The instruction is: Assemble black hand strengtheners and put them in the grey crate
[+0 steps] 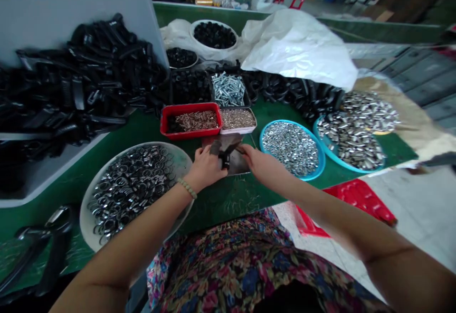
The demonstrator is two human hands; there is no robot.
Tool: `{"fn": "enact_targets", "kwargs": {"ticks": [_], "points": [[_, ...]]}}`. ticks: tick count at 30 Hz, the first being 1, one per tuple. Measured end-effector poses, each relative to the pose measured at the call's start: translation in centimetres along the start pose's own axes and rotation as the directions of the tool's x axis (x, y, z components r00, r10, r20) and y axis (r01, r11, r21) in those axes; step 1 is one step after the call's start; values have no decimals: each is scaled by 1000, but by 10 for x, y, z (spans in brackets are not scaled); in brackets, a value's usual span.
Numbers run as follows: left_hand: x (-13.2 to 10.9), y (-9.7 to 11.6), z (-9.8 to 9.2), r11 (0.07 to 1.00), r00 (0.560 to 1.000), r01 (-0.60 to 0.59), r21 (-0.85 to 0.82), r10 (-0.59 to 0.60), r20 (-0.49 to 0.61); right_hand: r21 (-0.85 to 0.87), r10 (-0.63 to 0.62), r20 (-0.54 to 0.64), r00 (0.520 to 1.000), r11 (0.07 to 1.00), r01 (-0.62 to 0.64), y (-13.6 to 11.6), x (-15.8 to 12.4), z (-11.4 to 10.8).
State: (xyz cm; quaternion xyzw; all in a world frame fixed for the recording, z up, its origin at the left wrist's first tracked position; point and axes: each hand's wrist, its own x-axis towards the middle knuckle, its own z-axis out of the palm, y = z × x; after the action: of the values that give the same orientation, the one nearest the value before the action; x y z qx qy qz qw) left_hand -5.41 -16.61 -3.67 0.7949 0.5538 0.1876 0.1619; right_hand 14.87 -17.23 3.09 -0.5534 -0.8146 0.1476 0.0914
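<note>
My left hand [208, 166], with a beaded bracelet on its wrist, is closed around a small black plastic part [225, 160]. This part sits over a grey metal plate [238, 163] on the green table. To its right, my right hand [261, 162] has thumb and fingers pressed together near the plate's edge; what they pinch is too small and blurred to make out. Just behind the hands stand a red tray [190, 136] of small copper-coloured pins and a white tray [239, 131] of tiny metal pieces.
A large bowl [87, 208] of metal rings stands left. Right are blue basins of small nuts [322, 165] and metal cylinders [379, 166]. Black curved plastic parts [107, 61] are heaped far left. Silver screws [228, 90] fill a black bin; a red stool [351, 199] stands below the table.
</note>
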Motion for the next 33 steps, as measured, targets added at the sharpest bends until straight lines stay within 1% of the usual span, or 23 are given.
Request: {"fn": "enact_targets", "kwargs": {"ticks": [2, 4, 6, 7, 8, 9, 10, 12, 13, 14, 16, 17, 18, 20, 22, 23, 25, 26, 27, 28, 30, 32, 33], "points": [[-1, 0, 2, 1000, 1000, -5, 16, 5, 9, -33, 33, 34, 999, 999, -32, 18, -3, 4], [1, -1, 4, 999, 998, -37, 30, 36, 43, -80, 157, -55, 986, 984, -161, 44, -9, 5], [6, 0, 3, 999, 997, -34, -23, 35, 64, -183, 335, -165, 928, 914, -363, 74, -16, 4], [10, 0, 0, 994, 998, 4, -110, 3, 64, -233, 411, -199, 890, 862, -450, 89, -20, 3], [13, 2, -5, 963, 996, 69, -259, -51, 74, -268, 463, -216, 859, 818, -508, 104, -23, 1], [17, 4, -11, 888, 988, 146, -435, -112, 103, -285, 493, -220, 842, 793, -538, 119, -26, -1], [21, 7, -19, 779, 977, 213, -589, -156, 148, -284, 508, -219, 833, 784, -552, 134, -28, -5], [27, 13, -36, 505, 946, 323, -800, -172, 274, -255, 542, -231, 808, 768, -588, 165, -34, -17], [29, 18, -44, 369, 930, 368, -854, -155, 334, -236, 574, -245, 781, 746, -623, 182, -37, -25], [31, 23, -51, 245, 914, 405, -881, -138, 382, -212, 621, -264, 739, 710, -672, 198, -40, -34], [34, 35, -56, 13, 889, 438, -899, -157, 431, -149, 708, -273, 651, 637, -756, 230, -43, -51], [35, 42, -55, -69, 881, 422, -904, -204, 426, -115, 735, -262, 625, 620, -776, 243, -44, -58], [35, 48, -52, -103, 875, 388, -916, -271, 401, -83, 748, -246, 616, 617, -783, 254, -44, -64], [36, 58, -42, -120, 851, 324, -939, -398, 344, 3, 742, -240, 625, 645, -764, 265, -42, -72], [34, 64, -33, -127, 830, 293, -948, -457, 318, 109, 717, -284, 636, 683, -722, 260, -37, -74], [33, 65, -30, -134, 825, 290, -948, -467, 318, 209, 698, -306, 648, 713, -669, 252, -34, -73], [29, 67, -25, -137, 821, 282, -950, -479, 312, 474, 637, -313, 705, 748, -465, 223, -28, -66], [27, 67, -24, -131, 820, 275, -953, -485, 303, 627, 591, -304, 748, 715, -310, 204, -26, -60], [24, 68, -23, -124, 820, 269, -955, -490, 295, 729, 539, -285, 793, 659, -185, 182, -24, -53], [22, 69, -23, -120, 821, 269, -956, -490, 292, 787, 494, -265, 828, 607, -110, 159, -23, -45], [17, 72, -24, -120, 832, 279, -953, -466, 302, 876, 398, -190, 897, 481, -28, 114, -20, -28], [12, 73, -25, -124, 847, 285, -950, -431, 311, 938, 304, -126, 944, 347, 14, 79, -17, -14], [10, 74, -26, -120, 854, 281, -952, -422, 305, 954, 265, -107, 958, 299, 24, 66, -16, -9]]}}
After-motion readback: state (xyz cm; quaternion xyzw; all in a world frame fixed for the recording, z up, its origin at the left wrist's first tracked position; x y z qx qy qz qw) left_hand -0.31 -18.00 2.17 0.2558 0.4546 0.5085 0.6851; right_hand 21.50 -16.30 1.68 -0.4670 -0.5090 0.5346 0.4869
